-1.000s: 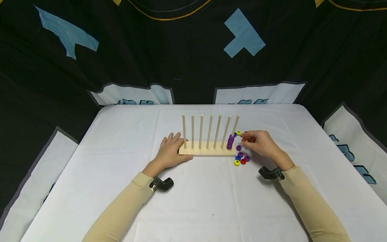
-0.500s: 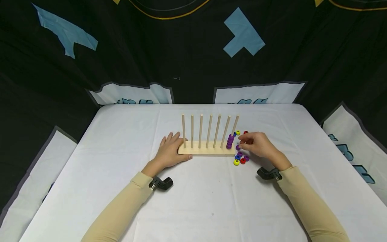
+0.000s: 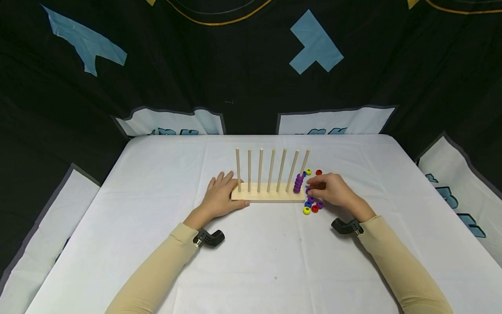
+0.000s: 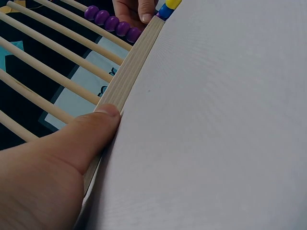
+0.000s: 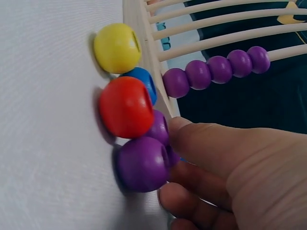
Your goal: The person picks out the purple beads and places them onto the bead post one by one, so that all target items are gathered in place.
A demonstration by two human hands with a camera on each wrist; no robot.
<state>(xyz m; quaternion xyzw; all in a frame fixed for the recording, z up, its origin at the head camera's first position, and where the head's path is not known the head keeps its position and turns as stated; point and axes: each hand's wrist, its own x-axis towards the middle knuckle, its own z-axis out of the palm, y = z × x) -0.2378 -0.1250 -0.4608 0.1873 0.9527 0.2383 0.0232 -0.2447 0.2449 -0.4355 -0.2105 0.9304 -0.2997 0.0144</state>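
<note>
A wooden peg stand (image 3: pixel 268 198) has a row of upright pegs, and several purple beads (image 3: pixel 298 184) are stacked on its rightmost one. My left hand (image 3: pixel 221 195) holds the stand's left end, with the thumb (image 4: pixel 103 122) along the front edge and the fingers behind. By the stand's right end, my right hand (image 3: pixel 333 190) has thumb and fingers round a loose purple bead (image 5: pixel 173 156), which they mostly hide. Close in front of that hand lie a purple bead (image 5: pixel 143 164), a red bead (image 5: pixel 126 107), a blue bead (image 5: pixel 142 82) and a yellow bead (image 5: pixel 116 48).
Behind the right hand lie another yellow bead (image 3: pixel 308 172), a red bead (image 3: pixel 319 172) and a blue bead (image 3: pixel 304 174). A white cloth (image 3: pixel 251 253) covers the table, with dark curtains beyond its far edge.
My right hand has moved slightly left and down, from beside the rear yellow bead to the loose purple bead. The rear red bead is now in full view. My left hand stays put.
</note>
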